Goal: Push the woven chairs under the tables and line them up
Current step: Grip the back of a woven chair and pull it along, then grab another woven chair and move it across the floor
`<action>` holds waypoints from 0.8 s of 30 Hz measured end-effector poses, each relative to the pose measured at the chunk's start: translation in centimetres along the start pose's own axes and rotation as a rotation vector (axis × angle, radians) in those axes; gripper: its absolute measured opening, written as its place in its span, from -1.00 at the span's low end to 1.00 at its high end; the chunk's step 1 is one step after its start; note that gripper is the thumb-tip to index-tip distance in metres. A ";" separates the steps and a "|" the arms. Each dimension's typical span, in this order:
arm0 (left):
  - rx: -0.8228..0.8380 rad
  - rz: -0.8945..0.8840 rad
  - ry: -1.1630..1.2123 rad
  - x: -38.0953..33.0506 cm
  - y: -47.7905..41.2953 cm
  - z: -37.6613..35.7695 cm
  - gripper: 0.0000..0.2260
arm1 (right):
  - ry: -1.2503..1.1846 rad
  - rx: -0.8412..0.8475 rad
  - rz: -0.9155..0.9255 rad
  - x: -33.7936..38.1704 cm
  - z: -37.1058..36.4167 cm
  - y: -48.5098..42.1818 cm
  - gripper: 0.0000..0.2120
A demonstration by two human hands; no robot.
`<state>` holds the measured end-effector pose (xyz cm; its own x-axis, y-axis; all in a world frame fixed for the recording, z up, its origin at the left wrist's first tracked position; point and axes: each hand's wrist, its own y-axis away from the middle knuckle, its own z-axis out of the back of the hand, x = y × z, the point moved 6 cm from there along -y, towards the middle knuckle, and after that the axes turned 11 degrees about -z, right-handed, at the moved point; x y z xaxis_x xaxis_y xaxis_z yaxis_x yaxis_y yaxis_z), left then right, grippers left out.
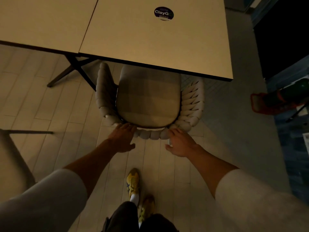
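Chair (pixel 147 101) front under right table (pixel 155 41), second table (pixel 41 20) adjoining left

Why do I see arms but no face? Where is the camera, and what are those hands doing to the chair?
The camera sits on the person's head and looks down, so you see only their arms, legs and yellow shoes. The left hand and the right hand touch the curved back of a woven chair. Its seat cushion is partly under the table. A round sticker is on the tabletop. Neither hand is carrying anything.
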<state>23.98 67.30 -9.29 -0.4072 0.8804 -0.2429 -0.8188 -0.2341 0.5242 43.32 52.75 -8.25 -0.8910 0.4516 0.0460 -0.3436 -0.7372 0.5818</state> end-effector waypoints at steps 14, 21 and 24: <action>0.217 0.038 0.084 -8.7 14.7 -2.9 -0.51 | 0.192 0.295 0.011 4.4 -0.4 13.6 -0.50; 0.007 0.151 0.069 -8.8 22.3 -6.5 -0.08 | 0.265 0.073 0.166 9.0 -0.7 17.7 -0.18; -0.062 0.200 0.103 -8.2 26.5 -8.3 0.06 | 0.305 0.073 0.206 11.3 -0.9 19.4 -0.03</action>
<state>2.24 50.43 -0.20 -0.6006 0.7679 -0.2228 -0.7395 -0.4276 0.5200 26.32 43.05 2.80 -0.9904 0.1191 -0.0698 -0.1360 -0.7544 0.6422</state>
